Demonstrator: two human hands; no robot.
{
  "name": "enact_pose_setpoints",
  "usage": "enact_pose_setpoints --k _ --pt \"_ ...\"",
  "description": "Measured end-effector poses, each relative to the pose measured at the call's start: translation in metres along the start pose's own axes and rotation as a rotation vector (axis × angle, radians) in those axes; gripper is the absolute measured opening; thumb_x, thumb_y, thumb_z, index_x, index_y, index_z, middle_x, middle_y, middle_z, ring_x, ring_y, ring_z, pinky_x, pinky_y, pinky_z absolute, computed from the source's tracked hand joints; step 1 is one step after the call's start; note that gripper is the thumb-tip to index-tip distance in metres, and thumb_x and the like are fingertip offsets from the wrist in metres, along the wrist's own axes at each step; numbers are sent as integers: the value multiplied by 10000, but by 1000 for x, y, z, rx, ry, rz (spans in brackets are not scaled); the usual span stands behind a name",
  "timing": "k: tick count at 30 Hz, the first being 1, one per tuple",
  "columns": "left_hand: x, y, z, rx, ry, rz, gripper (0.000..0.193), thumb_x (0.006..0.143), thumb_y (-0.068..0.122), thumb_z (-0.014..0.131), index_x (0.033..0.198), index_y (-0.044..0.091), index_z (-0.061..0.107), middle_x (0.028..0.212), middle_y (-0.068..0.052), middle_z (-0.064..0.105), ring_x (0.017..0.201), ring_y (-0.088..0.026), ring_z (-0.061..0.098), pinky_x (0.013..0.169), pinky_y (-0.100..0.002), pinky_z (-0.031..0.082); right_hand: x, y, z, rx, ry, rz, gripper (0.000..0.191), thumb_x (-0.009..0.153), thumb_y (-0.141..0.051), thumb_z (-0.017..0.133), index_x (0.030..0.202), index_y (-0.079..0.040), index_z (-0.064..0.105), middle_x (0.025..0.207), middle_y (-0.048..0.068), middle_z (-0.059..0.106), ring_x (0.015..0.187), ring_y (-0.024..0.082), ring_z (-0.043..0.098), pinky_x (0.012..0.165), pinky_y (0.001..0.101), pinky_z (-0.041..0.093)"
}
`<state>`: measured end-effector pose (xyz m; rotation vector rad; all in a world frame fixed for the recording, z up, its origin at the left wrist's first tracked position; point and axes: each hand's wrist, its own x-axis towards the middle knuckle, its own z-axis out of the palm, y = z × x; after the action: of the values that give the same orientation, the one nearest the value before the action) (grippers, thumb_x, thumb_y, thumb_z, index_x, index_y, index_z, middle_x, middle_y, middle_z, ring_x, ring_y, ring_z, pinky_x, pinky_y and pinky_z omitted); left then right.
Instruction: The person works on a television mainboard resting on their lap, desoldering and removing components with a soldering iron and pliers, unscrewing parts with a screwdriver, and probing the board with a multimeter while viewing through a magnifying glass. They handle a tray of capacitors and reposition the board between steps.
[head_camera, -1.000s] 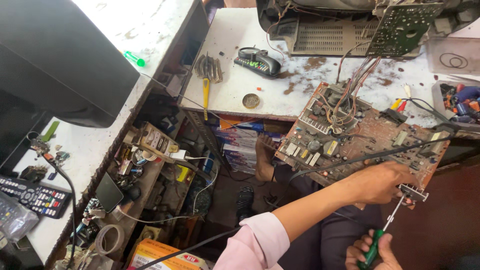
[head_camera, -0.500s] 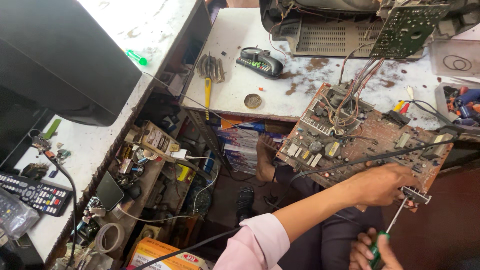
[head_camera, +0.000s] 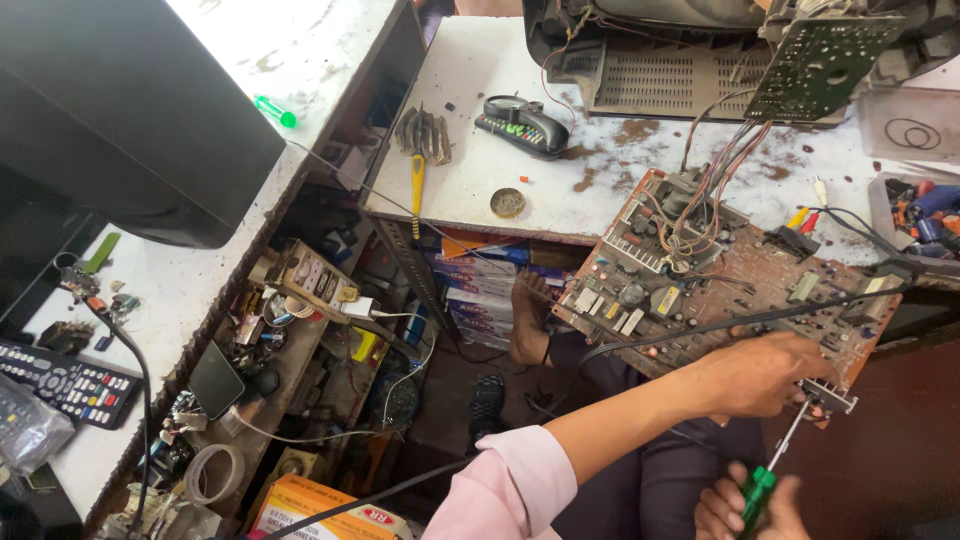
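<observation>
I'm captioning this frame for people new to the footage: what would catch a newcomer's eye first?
First the big brown circuit board, crowded with parts and wires, tilted off the white bench's edge at right. The left hand grips its near edge while the right hand, bottom right, holds a green-handled screwdriver up to it. At far left, a large black television fills the other counter.
</observation>
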<state>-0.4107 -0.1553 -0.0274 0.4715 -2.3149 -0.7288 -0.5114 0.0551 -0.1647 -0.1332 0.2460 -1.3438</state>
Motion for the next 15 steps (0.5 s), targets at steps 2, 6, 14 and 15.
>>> enact_pose_setpoints --k 2,6,14,15 --pt "-1 0 -3 -26 19 41 480 725 56 735 1196 131 684 1132 -86 683 1160 -323 636 1058 -413 503 -1 -5 -5 -146 201 -20 660 1038 -708 434 1211 -97 614 803 -30 502 602 101 438 508 249 366" --pt "-2 3 -4 -42 39 32 482 731 11 710 1195 138 696 1112 -77 689 1124 -307 647 1021 -386 516 -9 -10 -17 -38 255 99 437 1078 -566 541 1072 -134 605 788 -38 508 605 98 447 557 275 396" --pt "-1 0 -1 -29 17 26 478 715 8 710 1178 128 693 1101 -79 688 1093 -309 647 1035 -404 519 16 24 -8 358 -398 -47 622 1197 -573 398 1294 14 579 888 41 527 691 175 468 624 298 391" --pt "-1 0 0 -23 15 20 469 730 12 710 1184 130 693 1101 -77 687 1110 -312 645 1036 -405 517 13 21 -4 324 -364 -18 620 1208 -573 364 1292 0 587 899 40 524 713 182 469 644 301 393"
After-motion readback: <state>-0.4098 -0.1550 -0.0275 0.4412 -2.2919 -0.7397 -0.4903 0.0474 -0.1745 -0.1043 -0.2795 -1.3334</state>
